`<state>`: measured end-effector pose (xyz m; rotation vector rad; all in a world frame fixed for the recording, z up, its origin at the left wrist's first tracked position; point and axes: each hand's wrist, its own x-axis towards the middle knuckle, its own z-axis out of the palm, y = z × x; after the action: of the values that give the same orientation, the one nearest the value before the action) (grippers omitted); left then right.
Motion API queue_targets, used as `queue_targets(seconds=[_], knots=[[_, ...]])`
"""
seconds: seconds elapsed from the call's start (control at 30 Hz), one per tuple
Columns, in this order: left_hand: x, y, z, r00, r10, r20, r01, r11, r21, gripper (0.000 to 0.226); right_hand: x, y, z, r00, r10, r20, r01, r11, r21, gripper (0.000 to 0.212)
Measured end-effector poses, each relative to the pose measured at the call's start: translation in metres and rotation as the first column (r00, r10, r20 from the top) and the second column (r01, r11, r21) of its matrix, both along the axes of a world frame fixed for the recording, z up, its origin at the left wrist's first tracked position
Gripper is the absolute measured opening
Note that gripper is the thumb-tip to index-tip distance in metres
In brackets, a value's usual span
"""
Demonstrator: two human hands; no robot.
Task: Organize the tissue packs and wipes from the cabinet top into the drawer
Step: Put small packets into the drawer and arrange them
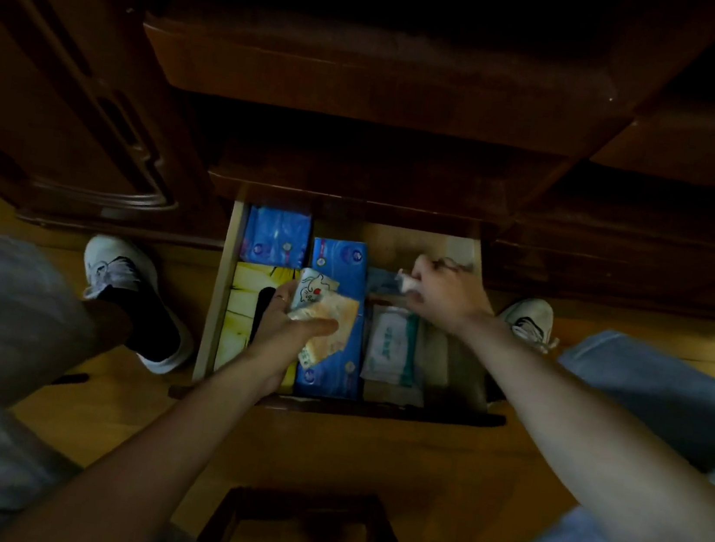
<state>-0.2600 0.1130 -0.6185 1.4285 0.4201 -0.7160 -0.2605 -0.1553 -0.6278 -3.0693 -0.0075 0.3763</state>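
Dim room, yellow-brown wooden floor (366,467), dark wooden cabinet (371,86) with one light-wood drawer (218,298) pulled out below the person.

In the drawer: two blue plastic tissue packs – one at the back left (276,237), one long one down the middle (340,264); one yellow plastic tissue pack (243,315) along the left wall; one white soft wipes pack with teal print (391,348) right of the middle blue pack. Something pale lies beside and under the wipes; too dark to tell what.

Left hand (289,330) hovers over the drawer, grip clamped on two small packs – a white pocket tissue pack with cartoon print (314,290) and a pale orange-patterned pocket pack (332,324), stacked. Right hand (443,293) is over the right back part, fingers pinched on a small white crumpled item (406,282), blurred.

Progress judgement: well along – four packs already laid in rows, the two pocket packs not yet set down. The bare right back corner looks like the free spot. The cabinet top is out of view, so what remains up there cannot be told.
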Motion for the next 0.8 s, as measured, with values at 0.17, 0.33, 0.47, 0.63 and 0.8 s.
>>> queue_targets(seconds=[0.17,0.33,0.47,0.63,0.8], knots=[[-0.002,-0.009,0.006,1.0,-0.022,-0.021,0.023,1.0,0.015,0.082,-0.048,-0.038,0.021,0.932,0.225,-0.283,-0.314,0.892,-0.324,0.06],[-0.006,-0.005,0.011,1.0,-0.011,-0.026,0.012,1.0,0.006,0.082,-0.082,-0.012,0.009,0.831,0.36,-0.425,-0.515,0.786,-0.342,0.061],[-0.005,0.0,0.016,1.0,0.003,-0.028,-0.002,1.0,0.024,0.078,-0.085,-0.001,0.001,0.795,0.255,-0.55,-0.5,0.79,-0.355,0.053],[-0.007,0.005,0.012,0.998,-0.016,-0.053,0.017,1.0,0.022,0.089,-0.078,0.003,0.001,0.719,0.238,-0.653,-0.525,0.802,-0.286,0.045],[-0.007,0.0,0.009,0.997,-0.061,-0.048,0.062,0.998,0.015,0.092,-0.066,0.011,0.004,0.58,0.169,-0.797,-0.5,0.846,-0.184,0.039]])
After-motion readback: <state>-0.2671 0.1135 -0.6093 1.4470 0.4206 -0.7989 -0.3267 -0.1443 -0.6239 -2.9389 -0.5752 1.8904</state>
